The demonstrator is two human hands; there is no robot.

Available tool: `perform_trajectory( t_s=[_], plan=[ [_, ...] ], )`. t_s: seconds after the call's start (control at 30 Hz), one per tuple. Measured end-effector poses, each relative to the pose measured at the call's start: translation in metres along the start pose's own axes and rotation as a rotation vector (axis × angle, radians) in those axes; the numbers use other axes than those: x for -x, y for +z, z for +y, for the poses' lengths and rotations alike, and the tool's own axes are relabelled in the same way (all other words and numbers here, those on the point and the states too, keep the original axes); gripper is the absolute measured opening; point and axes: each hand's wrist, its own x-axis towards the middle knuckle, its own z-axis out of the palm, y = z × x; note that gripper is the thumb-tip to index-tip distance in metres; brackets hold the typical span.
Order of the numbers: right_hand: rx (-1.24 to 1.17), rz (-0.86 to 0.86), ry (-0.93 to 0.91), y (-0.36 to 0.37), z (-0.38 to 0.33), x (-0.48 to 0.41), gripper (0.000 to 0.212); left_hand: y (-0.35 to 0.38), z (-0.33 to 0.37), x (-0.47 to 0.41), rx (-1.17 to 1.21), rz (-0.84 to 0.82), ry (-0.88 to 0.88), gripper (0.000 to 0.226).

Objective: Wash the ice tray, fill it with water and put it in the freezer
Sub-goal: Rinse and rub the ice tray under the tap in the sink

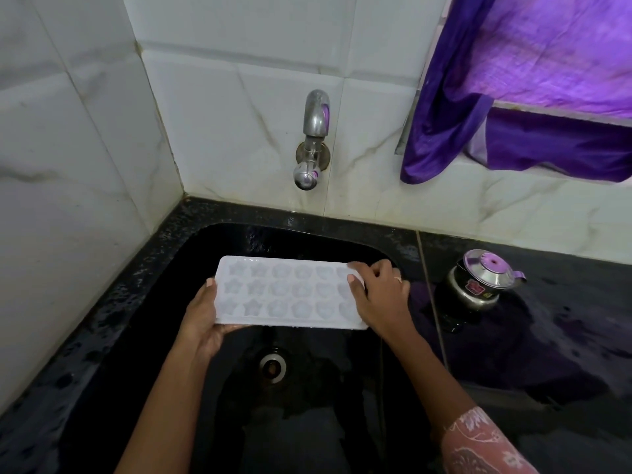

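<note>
We hold the white plastic ice tray over the black sink, below the steel wall tap: left grip under its left end, right grip curled over its right.

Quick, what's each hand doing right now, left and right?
Left hand: holding the left end of the ice tray.
Right hand: holding the right end of the same tray.
</note>
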Motion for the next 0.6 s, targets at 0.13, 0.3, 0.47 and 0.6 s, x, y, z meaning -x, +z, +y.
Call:
perform_trajectory(
  t_s=[0.13, 0.3, 0.47, 0.6],
  plan=[
    [0.235, 0.051, -0.112, 0.0, -0.003, -0.002, 0.041, 0.002, 0.002, 0.0, 0.014, 0.007, 0.016, 0.033],
    [0.303, -0.02, -0.121, 0.005, -0.009, -0.007, 0.071, -0.004, 0.002, 0.001, 0.014, -0.005, 0.041, 0.04],
    [0.196, -0.163, -0.049, 0.003, -0.015, -0.011, 0.044, -0.005, 0.004, 0.0, -0.006, -0.007, 0.062, 0.04],
    [0.189, -0.178, -0.063, 0.002, -0.014, -0.013, 0.044, -0.006, 0.004, -0.003, -0.009, 0.002, 0.063, 0.041]
  ],
)
